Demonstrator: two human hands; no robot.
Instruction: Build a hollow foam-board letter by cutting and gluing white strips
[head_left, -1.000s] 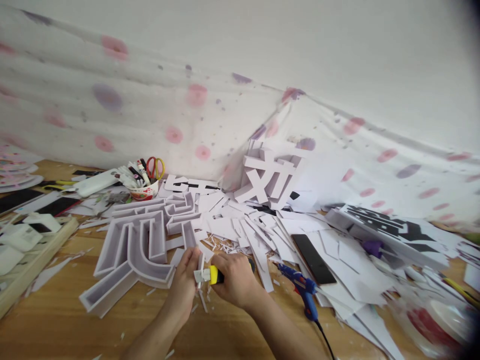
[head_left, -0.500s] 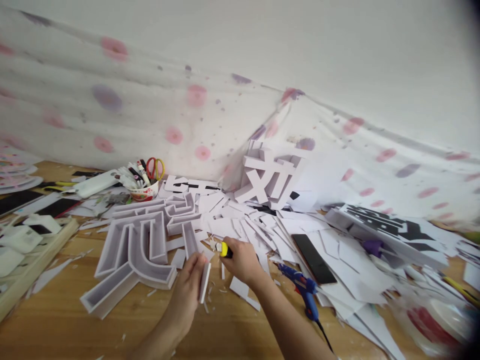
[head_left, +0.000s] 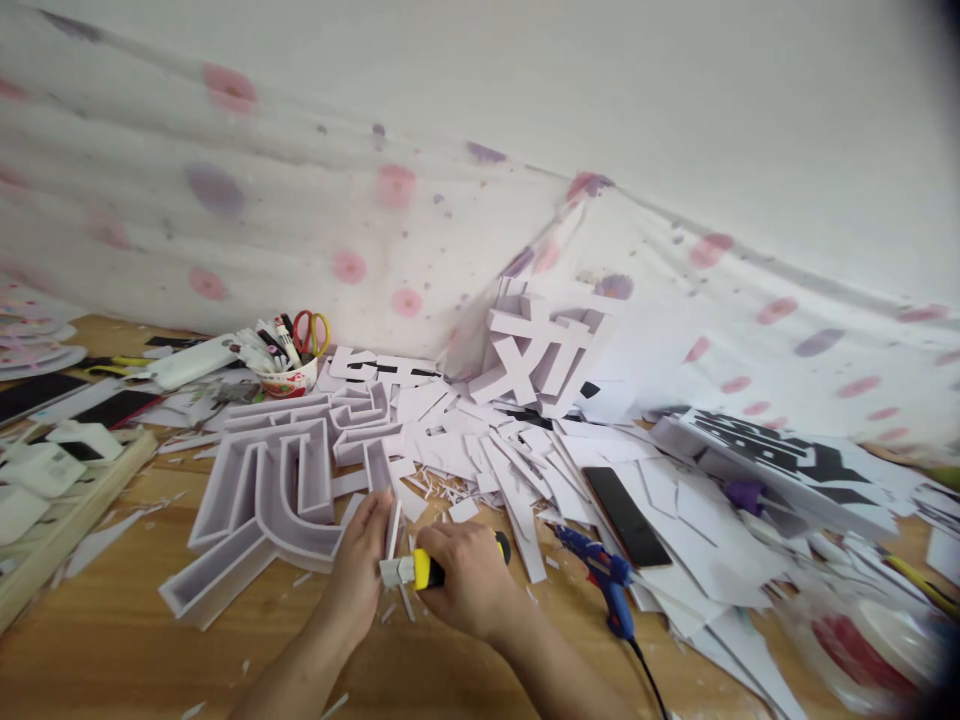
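Note:
My left hand (head_left: 358, 560) grips a small strip of white foam board (head_left: 393, 527), held on edge above the wooden table. In my right hand (head_left: 471, 578) is a yellow and black utility knife (head_left: 429, 568), its blade end pointing left at the lower part of the strip. Whether the blade touches the strip I cannot tell. Just left of my left hand lies a hollow white foam-board character (head_left: 259, 500) with upright walls. Small white offcuts (head_left: 442, 488) are scattered beyond my hands.
A blue glue gun (head_left: 600, 570) with a black cord and a phone (head_left: 626, 515) lie to the right. A cup (head_left: 291, 380) holds pens and scissors at the back. Another white character (head_left: 532, 350) leans by the curtain. A power strip (head_left: 67, 500) lies far left.
My right hand has come left and nearer with the utility knife, bringing its blade end to the strip. My left hand has shifted slightly left and turned the strip.

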